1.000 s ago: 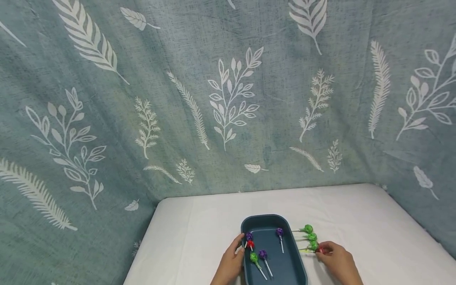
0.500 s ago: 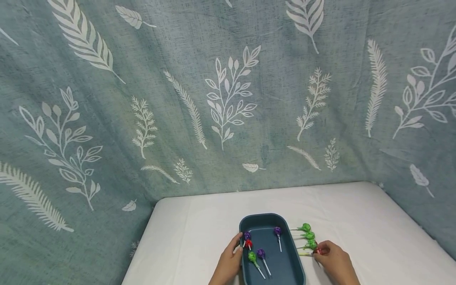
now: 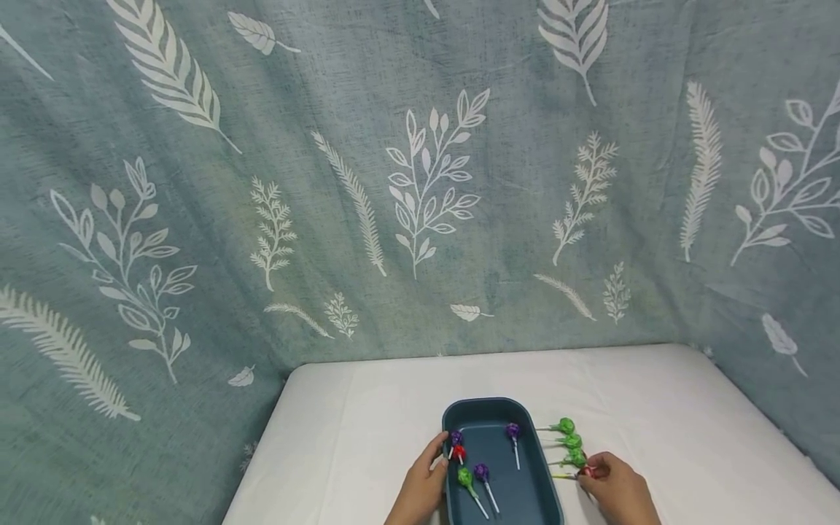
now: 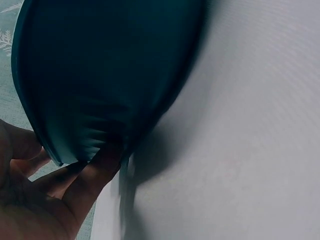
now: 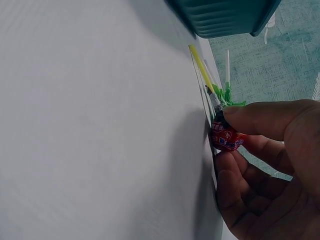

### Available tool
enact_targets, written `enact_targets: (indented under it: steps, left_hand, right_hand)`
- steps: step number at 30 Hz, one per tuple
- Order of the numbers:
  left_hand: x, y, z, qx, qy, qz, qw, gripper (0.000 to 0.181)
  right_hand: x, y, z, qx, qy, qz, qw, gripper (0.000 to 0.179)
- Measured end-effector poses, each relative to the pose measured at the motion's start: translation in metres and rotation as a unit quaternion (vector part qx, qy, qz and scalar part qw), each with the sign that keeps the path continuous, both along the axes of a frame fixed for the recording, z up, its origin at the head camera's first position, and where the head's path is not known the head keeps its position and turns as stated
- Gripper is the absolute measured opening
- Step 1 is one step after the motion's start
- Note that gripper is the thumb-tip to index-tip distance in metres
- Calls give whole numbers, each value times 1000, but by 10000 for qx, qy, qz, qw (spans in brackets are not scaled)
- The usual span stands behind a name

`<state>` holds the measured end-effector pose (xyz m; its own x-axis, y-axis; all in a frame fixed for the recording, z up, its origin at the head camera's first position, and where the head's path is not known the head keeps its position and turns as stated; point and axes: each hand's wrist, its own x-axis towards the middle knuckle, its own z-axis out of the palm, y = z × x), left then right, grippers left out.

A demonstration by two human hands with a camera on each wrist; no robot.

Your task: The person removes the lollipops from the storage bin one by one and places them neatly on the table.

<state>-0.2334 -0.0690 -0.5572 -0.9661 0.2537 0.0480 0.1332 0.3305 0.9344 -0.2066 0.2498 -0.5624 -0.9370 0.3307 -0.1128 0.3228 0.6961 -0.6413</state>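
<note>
My left hand point(image 3: 421, 485) grips the left side of a dark blue tray point(image 3: 518, 496), thumb and fingers at its rim and outer wall. In the left wrist view the fingers press against the ribbed wall of the tray point(image 4: 110, 60). Thumb and fingers of my right hand point(image 3: 619, 485) pinch the wrapped head of a red lollipop point(image 5: 226, 136). Its yellow stick point(image 5: 201, 67) points toward the tray. Just beyond it, green lollipops point(image 3: 573, 441) lie in a column with sticks toward the tray.
Inside the tray lie a red lollipop point(image 3: 459, 453), a green lollipop point(image 3: 465, 478) and purple lollipops point(image 3: 482, 472). White cloth point(image 3: 367, 408) covers the table. Behind it hangs a green-blue curtain point(image 3: 367, 87) with white leaf prints.
The red lollipop in my right hand has shifted slightly toward me, its yellow stick now apart from the nearest green lollipop's stick. My left hand stays on the tray.
</note>
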Motion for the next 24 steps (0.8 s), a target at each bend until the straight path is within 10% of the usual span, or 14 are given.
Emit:
enact_targets:
  steps: [15, 24]
  left_hand:
    - [-2, 1, -2, 147, -254, -69, 9995, 42]
    - [-2, 0, 0, 149, -167, -101, 9997, 42]
  right_hand:
    - [3, 7, 13, 50, -218, 135, 9997, 38]
    - [5, 5, 25, 69, 539, -29, 9985, 41]
